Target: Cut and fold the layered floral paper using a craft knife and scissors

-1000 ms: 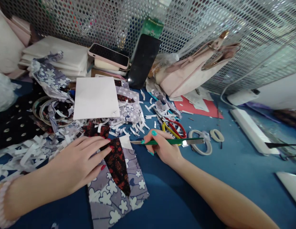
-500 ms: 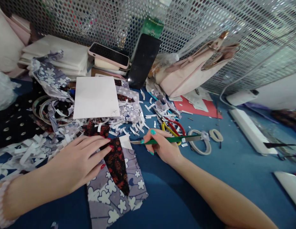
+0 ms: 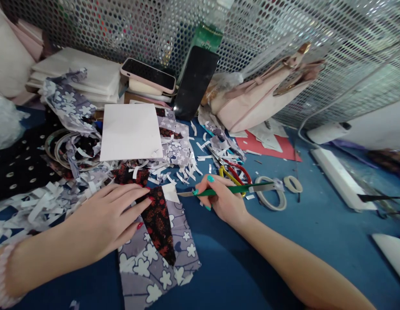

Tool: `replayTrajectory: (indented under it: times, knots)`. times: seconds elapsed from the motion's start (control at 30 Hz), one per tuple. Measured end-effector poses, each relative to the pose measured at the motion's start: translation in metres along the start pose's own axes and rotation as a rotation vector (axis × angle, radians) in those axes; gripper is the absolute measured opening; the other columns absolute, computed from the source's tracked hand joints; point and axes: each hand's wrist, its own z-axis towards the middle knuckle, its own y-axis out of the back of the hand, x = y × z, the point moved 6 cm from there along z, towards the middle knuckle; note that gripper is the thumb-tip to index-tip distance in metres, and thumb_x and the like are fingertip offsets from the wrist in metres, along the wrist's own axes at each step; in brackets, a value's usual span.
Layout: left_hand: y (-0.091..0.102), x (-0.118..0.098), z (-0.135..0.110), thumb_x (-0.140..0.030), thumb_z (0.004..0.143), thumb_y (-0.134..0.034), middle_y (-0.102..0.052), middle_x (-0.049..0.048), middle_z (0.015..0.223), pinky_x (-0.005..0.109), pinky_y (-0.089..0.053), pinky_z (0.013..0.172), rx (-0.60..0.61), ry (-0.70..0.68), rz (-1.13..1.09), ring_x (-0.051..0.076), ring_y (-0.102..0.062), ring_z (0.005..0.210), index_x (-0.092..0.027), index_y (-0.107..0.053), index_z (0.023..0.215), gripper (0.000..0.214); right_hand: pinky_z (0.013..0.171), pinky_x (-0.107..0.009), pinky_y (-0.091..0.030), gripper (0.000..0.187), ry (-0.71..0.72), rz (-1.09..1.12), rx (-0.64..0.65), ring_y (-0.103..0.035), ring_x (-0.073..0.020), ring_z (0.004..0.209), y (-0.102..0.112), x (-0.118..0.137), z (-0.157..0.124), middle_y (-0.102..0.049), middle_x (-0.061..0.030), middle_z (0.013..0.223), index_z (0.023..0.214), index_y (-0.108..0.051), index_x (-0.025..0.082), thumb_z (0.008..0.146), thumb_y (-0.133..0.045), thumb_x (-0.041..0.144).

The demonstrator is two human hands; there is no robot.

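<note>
My left hand (image 3: pixel 106 219) lies palm down with its fingers stretched out on the fabric. Under its fingertips is a dark, pointed piece of cloth (image 3: pixel 159 228) with a red floral print. That piece rests on a purple-grey panel (image 3: pixel 148 275) patterned with white flowers. A small white tab (image 3: pixel 170 192) sticks up at the dark cloth's upper end. In my right hand (image 3: pixel 224 198) a slim green-handled craft knife (image 3: pixel 240 188) is held like a pen. Its pointed metal tip is beside the white tab; whether they touch I cannot tell.
A white square board (image 3: pixel 130 131) lies behind my left hand, among white paper scraps (image 3: pixel 48 202). Red-and-yellow-handled pliers or scissors (image 3: pixel 237 170) and tape rolls (image 3: pixel 274 200) lie right. Farther back stand a phone (image 3: pixel 195 84), a bottle (image 3: pixel 208 36) and a pink bag (image 3: pixel 254 101).
</note>
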Motion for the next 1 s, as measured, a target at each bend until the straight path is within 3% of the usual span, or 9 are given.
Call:
replayTrajectory:
  times: [0.3, 0.8, 1.0]
  knots:
    - [-0.0009, 0.0012, 0.0009, -0.021, 0.100, -0.042, -0.065, 0.0116, 0.132, 0.044, -0.048, 0.104, 0.007, 0.013, -0.041, 0.027, -0.057, 0.125, -0.017, -0.062, 0.131, 0.037, 0.044, -0.026, -0.030, 0.040, -0.009, -0.042, -0.011, -0.040, -0.0099, 0.039, 0.0032, -0.0037, 0.0002, -0.047, 0.0050, 0.042, 0.068, -0.059, 0.020, 0.094, -0.052, 0.050]
    - [-0.0019, 0.0019, 0.0007, -0.021, 0.101, -0.041, -0.064, 0.0111, 0.132, 0.043, -0.047, 0.104, 0.009, 0.014, -0.030, 0.027, -0.057, 0.125, -0.018, -0.061, 0.132, 0.037, 0.046, -0.027, -0.033, 0.044, -0.039, -0.025, 0.095, -0.040, -0.0098, 0.039, -0.0043, -0.0019, -0.0002, -0.047, 0.0050, 0.042, 0.067, -0.061, 0.020, 0.094, -0.053, 0.054]
    - [-0.0007, 0.0011, -0.0002, -0.021, 0.100, -0.041, -0.064, 0.0112, 0.132, 0.043, -0.048, 0.104, 0.014, 0.015, -0.042, 0.027, -0.057, 0.126, -0.018, -0.061, 0.132, 0.037, 0.043, -0.026, -0.029, 0.042, -0.009, 0.013, -0.014, -0.040, -0.0098, 0.038, -0.0009, 0.0000, 0.0002, -0.045, 0.0052, 0.040, 0.065, -0.058, 0.021, 0.092, -0.055, 0.052]
